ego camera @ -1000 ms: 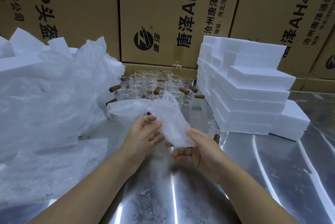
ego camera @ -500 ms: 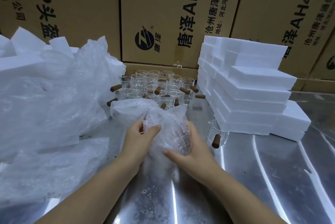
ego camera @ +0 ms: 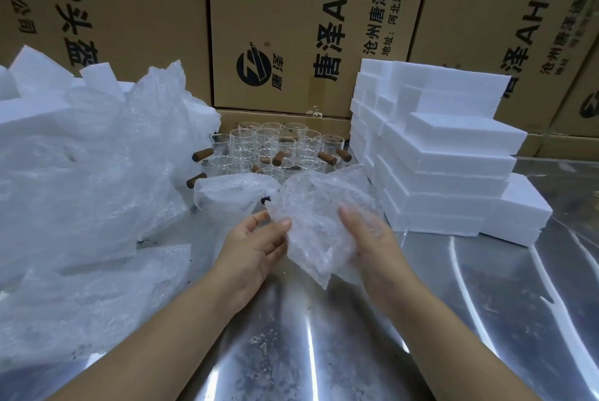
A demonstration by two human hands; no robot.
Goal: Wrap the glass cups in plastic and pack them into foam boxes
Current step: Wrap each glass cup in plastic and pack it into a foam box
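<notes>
Gripping a crumpled bubble-wrap bundle (ego camera: 316,215) from both sides in the head view, the left hand (ego camera: 256,248) pinches its left edge under the thumb. The right hand (ego camera: 372,238) curls round its right side, partly veiled by plastic. The bundle hangs above the steel desk (ego camera: 324,352). Its long axis tilts from the far top down to a loose tail pointing at the near desk; any cup inside cannot be made out. Glass cups (ego camera: 275,147) stand behind, foam boxes (ego camera: 453,157) are stacked right, and a plastic heap (ego camera: 81,180) lies left. Open steel shows near and right.
</notes>
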